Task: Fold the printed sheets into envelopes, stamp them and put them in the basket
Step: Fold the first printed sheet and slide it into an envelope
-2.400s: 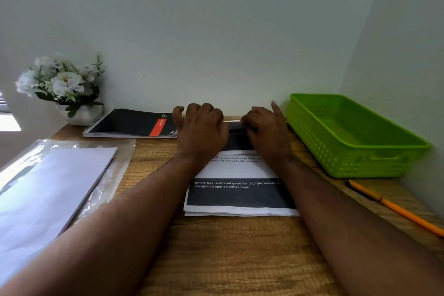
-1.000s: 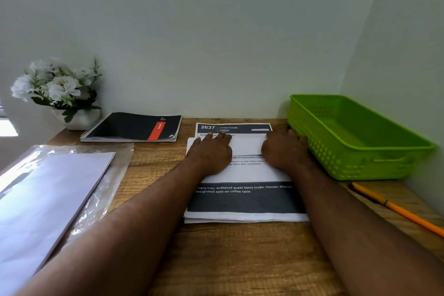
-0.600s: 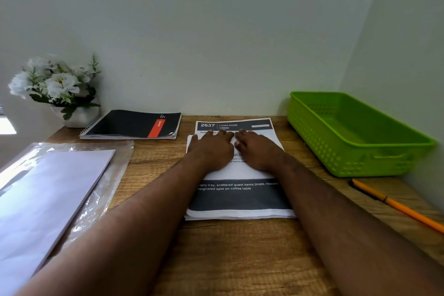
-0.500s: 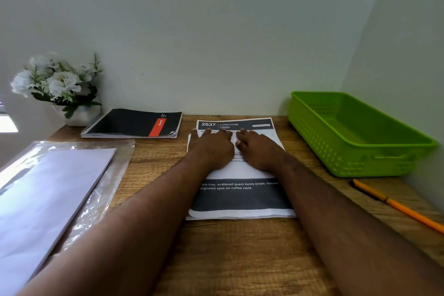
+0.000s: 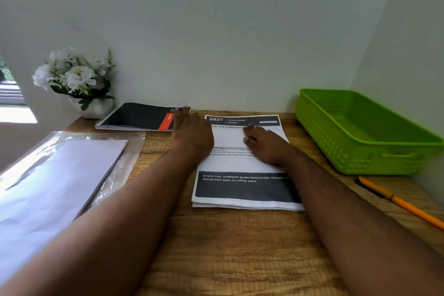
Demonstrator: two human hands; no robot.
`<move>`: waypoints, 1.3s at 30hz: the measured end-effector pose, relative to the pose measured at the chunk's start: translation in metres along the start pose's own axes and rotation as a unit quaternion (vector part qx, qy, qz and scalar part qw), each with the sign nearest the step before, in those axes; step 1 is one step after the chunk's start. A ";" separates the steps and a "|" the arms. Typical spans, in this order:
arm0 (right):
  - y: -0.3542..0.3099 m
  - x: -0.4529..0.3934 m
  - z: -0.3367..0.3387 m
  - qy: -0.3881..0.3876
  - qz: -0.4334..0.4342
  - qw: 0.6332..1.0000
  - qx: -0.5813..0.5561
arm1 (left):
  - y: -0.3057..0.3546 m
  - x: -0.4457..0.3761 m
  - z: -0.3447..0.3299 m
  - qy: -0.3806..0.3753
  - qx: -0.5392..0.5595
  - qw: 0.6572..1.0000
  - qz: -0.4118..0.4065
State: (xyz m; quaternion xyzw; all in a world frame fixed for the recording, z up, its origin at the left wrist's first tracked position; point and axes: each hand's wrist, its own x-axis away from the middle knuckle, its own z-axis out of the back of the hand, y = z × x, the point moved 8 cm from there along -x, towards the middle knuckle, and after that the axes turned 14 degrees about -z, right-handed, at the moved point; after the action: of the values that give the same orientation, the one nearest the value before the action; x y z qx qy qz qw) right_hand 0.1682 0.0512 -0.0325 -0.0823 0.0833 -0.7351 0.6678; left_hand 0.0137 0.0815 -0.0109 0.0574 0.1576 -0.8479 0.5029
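A small stack of printed sheets (image 5: 242, 166) with dark bands lies flat in the middle of the wooden desk. My right hand (image 5: 266, 145) rests palm down on the upper half of the top sheet, fingers spread. My left hand (image 5: 192, 136) lies flat at the stack's left edge, its fingertips reaching the corner of a black notebook (image 5: 137, 116). The green plastic basket (image 5: 360, 149) stands to the right of the sheets. A pile of blank white paper (image 5: 48, 180) lies on a clear plastic sleeve at the left.
An orange pen (image 5: 398, 200) lies near the desk's right edge, in front of the basket. A white pot of white flowers (image 5: 77, 81) stands in the back left corner. Walls close the desk at the back and the right.
Both hands pressed along the sheet's far part, then came together at its middle. Now my left hand has slid left off the sheet toward the notebook; my right hand stays on the paper.
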 end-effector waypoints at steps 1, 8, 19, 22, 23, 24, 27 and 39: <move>0.000 -0.001 -0.001 0.001 0.001 1.000 0.001 | 0.002 -0.001 0.000 0.007 0.032 0.999 -0.011; 0.006 0.000 0.001 0.021 -0.015 0.999 -0.041 | 0.005 -0.013 -0.009 0.028 0.133 0.990 -0.030; 0.002 0.034 0.076 0.475 0.047 0.876 -0.075 | 0.006 0.019 0.061 0.436 0.235 0.865 -0.080; -0.008 0.031 0.070 0.429 0.117 0.893 -0.070 | 0.003 0.027 0.064 0.440 0.196 0.875 -0.044; -0.012 0.029 0.065 0.386 0.149 0.907 -0.079 | 0.002 0.025 0.062 0.426 0.193 0.883 -0.037; -0.014 0.026 0.058 0.329 0.171 0.924 -0.089 | 0.003 0.021 0.059 0.400 0.193 0.895 -0.040; -0.014 0.014 0.031 0.156 0.141 0.972 -0.101 | 0.019 -0.002 0.039 0.267 0.220 0.933 -0.104; -0.012 -0.003 -0.005 0.037 0.060 0.997 -0.032 | 0.049 -0.010 -0.026 -0.098 0.205 0.965 -0.131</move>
State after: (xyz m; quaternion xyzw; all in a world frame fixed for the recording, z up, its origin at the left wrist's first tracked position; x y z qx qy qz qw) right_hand 0.1561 0.0550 -0.0346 -0.0712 0.1356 -0.6933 0.7042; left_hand 0.0598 0.0767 -0.0433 0.0552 -0.0638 -0.9220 0.3779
